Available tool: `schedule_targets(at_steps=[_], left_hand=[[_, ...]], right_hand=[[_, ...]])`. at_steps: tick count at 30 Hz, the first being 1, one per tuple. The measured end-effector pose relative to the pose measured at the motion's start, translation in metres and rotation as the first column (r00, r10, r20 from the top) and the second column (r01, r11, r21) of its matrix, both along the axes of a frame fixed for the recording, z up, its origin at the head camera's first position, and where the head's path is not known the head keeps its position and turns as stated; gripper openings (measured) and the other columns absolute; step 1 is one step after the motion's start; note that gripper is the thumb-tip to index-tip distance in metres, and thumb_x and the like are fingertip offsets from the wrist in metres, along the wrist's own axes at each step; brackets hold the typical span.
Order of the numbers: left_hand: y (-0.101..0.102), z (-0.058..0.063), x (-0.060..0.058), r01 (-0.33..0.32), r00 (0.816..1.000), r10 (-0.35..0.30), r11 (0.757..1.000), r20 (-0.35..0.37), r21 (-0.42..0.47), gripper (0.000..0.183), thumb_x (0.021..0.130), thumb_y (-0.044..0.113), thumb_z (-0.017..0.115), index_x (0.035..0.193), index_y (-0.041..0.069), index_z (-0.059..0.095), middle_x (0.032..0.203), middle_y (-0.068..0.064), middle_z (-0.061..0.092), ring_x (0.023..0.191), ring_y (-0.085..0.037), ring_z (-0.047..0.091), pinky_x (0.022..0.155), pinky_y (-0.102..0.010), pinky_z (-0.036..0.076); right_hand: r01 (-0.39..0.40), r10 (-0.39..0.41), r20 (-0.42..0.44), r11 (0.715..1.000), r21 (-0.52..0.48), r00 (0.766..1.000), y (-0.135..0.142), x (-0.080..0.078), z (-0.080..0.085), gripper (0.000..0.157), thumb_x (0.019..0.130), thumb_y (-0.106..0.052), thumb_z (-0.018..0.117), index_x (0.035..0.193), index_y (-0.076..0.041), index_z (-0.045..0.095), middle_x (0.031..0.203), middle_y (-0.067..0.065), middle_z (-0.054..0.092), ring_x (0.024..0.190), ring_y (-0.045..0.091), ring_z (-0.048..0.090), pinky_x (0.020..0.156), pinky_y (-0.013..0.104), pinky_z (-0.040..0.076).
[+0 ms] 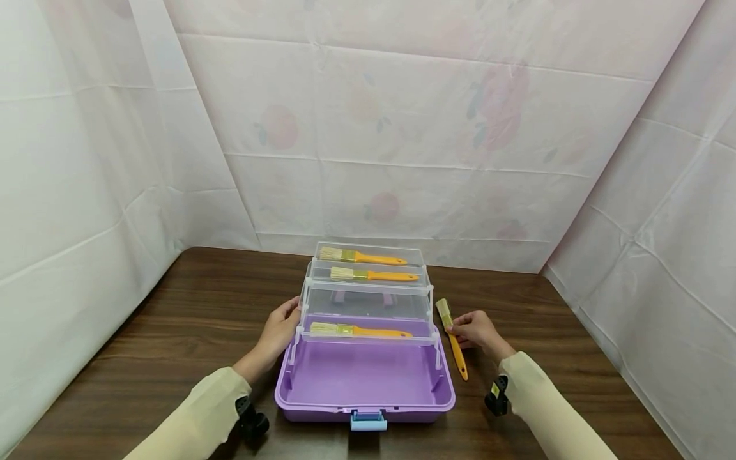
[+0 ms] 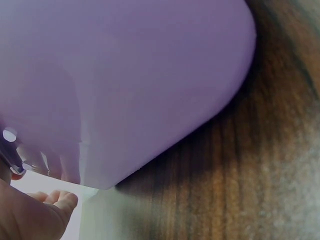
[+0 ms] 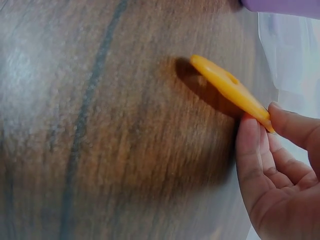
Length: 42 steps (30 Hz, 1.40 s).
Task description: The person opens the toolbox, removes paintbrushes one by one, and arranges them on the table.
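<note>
A purple toolbox with a light blue latch stands unfolded on the table. Its clear tiered trays hold three paintbrushes with yellow handles: a top brush, a middle brush and a lower brush. To the right of the box, my right hand pinches another paintbrush between thumb and fingers. The right wrist view shows the handle of that brush with a shadow beneath it. My left hand touches the box's left side, its fingertips partly hidden.
The dark wooden table carries everything. White printed sheeting hangs behind it and on both sides. The box's purple wall fills much of the left wrist view.
</note>
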<state>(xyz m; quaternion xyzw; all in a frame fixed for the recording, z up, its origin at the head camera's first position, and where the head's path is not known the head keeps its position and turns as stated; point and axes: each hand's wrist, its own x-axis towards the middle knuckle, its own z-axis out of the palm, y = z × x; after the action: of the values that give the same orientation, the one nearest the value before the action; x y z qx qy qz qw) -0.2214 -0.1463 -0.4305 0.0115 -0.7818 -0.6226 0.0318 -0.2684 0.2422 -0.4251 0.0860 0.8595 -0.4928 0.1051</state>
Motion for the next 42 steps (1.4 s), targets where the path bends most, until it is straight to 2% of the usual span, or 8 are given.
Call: schedule_targets(at_steps=[17,28,42], left_hand=[[0.0006,0.0020,0.0005,-0.003,1.000,0.003,1.000,0.000,-0.004,0.045,0.093,0.017,0.037,0.132,-0.006,0.033,0.126,-0.023,0.044,0.110,-0.027,0.043,0.093,-0.038,0.036],[0.0007,0.0031,0.0009,-0.006,1.000,0.006,1.000,0.015,0.003,0.045,0.094,0.018,0.037,0.132,-0.005,0.033,0.126,-0.022,0.044,0.110,-0.027,0.043,0.093,-0.038,0.035],[0.0004,0.0024,0.0010,-0.004,1.000,0.004,1.000,0.014,0.001,0.045,0.094,0.019,0.037,0.132,-0.005,0.033,0.127,-0.022,0.043,0.112,-0.027,0.042,0.094,-0.039,0.034]], right_hand=[[-0.020,0.023,-0.024,0.992,0.123,0.999,-0.0020,-0.0018,0.0019,0.016,0.079,-0.008,0.064,0.084,0.007,0.063,0.067,0.009,0.060,0.057,0.017,0.057,0.054,0.032,0.052],[-0.028,0.036,-0.047,0.987,0.159,0.998,-0.0018,0.0013,0.0033,0.017,0.077,-0.008,0.066,0.083,0.008,0.064,0.065,0.011,0.061,0.054,0.018,0.058,0.052,0.033,0.051],[0.007,0.000,-0.044,0.987,0.162,0.999,-0.0002,-0.0024,0.0004,0.017,0.074,-0.010,0.069,0.079,0.006,0.063,0.062,0.009,0.059,0.049,0.016,0.058,0.048,0.031,0.051]])
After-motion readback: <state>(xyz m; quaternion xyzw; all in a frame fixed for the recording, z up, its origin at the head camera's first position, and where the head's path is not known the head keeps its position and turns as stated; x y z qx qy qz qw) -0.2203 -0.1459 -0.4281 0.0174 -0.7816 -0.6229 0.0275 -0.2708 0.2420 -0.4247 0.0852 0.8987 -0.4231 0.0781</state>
